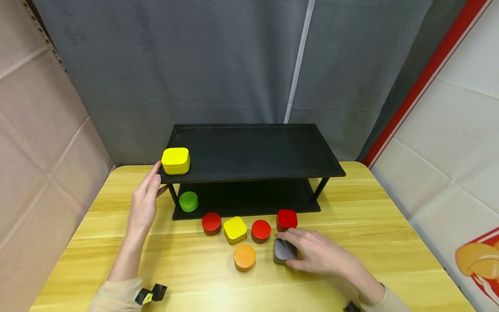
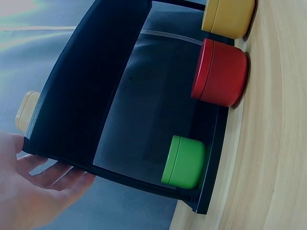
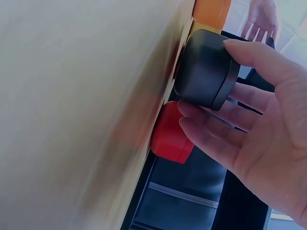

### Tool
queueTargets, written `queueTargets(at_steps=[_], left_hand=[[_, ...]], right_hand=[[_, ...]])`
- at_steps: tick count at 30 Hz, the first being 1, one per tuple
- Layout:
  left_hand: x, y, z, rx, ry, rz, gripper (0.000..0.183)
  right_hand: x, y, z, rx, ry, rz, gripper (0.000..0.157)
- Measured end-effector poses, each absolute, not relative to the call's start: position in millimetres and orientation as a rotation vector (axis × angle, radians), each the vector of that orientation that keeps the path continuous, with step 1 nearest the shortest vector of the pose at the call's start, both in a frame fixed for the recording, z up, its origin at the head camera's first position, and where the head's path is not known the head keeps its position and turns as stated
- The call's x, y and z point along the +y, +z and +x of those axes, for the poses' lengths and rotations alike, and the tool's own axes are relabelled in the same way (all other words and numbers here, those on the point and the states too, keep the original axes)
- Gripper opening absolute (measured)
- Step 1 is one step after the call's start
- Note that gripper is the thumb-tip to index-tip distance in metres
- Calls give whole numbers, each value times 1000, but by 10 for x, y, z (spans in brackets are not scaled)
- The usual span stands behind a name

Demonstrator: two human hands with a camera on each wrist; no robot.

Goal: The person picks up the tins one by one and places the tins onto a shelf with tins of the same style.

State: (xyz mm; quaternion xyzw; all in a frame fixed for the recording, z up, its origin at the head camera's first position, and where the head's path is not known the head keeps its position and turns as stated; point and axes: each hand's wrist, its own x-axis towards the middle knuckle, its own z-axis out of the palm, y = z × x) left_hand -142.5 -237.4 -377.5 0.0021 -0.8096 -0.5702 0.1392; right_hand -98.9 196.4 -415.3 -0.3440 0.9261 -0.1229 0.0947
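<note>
- Behind everything, grey curtain (image 1: pixel 218 65) with a pale strip.
- In front of it, wood-grained table (image 1: pixel 187 281).
- At right, white panel (image 1: pixel 444 138); low on it, red-and-orange printed picture (image 1: pixel 479 262), cut off by the view's edge, too partial to read.
- On the table, black two-tier shelf (image 1: pixel 249 151).
- At the upper tier's front-left corner, left hand (image 1: pixel 144 208), gripping the edge between thumb and fingers.
- In front of the shelf, toward its right end, right hand (image 1: pixel 319 251), partly closed, with dark grey container (image 1: pixel 283 251) held between thumb and fingertips; cannot tell whether raised.
- Just beside the left hand, on the upper tier, yellow squarish container (image 1: pixel 176 161).
- Just beyond the dark grey one, red squarish container (image 1: pixel 286 219).
- On the lower tier's left end, green round container (image 1: pixel 189 202).
</note>
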Motion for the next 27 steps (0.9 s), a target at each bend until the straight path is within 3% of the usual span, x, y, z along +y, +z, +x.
queueTargets(at_steps=[27], left_hand=[[-2359,-3784,-1439,-2310,-1643,4,53]], right_hand=[[1845,-3779,-1080,2807,-549,-1235,54]])
